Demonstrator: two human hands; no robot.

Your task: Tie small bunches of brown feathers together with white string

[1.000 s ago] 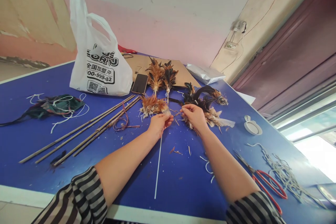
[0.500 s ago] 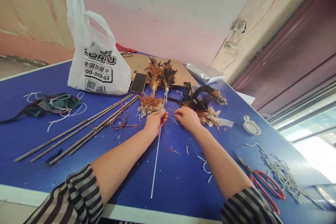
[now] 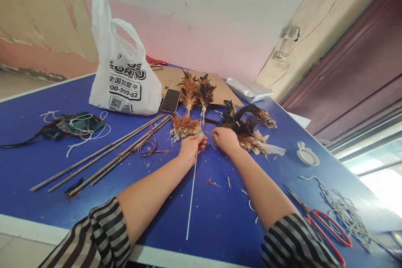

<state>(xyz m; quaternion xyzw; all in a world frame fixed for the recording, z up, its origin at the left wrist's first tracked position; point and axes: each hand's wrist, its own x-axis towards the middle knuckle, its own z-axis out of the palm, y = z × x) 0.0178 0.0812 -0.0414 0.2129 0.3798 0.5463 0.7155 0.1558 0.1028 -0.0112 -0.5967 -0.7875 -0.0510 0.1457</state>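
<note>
My left hand (image 3: 192, 148) is closed at the pale end of a small bundle of brown feathers (image 3: 184, 126), its fingertips pinched together. Just to the right, my right hand (image 3: 225, 140) also pinches, with a thin light-brown sliver at its fingertips; what it grips is too small to name. A narrow gap separates the two hands. Beyond them lie two tied feather bunches, one orange-brown (image 3: 189, 90) and one darker (image 3: 205, 92), with stems toward me. A heap of black and tan feathers (image 3: 243, 125) spreads beside my right hand.
On the left are several thin sticks (image 3: 103, 153), a purplish cord (image 3: 150, 144), dark green feathers with white string (image 3: 80, 125) and a white plastic bag (image 3: 125, 75). A phone (image 3: 170, 101) lies behind. Red-handled scissors (image 3: 326, 226), grey string (image 3: 345, 213) and a tape roll (image 3: 307, 155) are at right.
The whole view has shifted slightly, so everything appears farther right. Both hands stay pinched close together among the feathers, with only slight finger movement.
</note>
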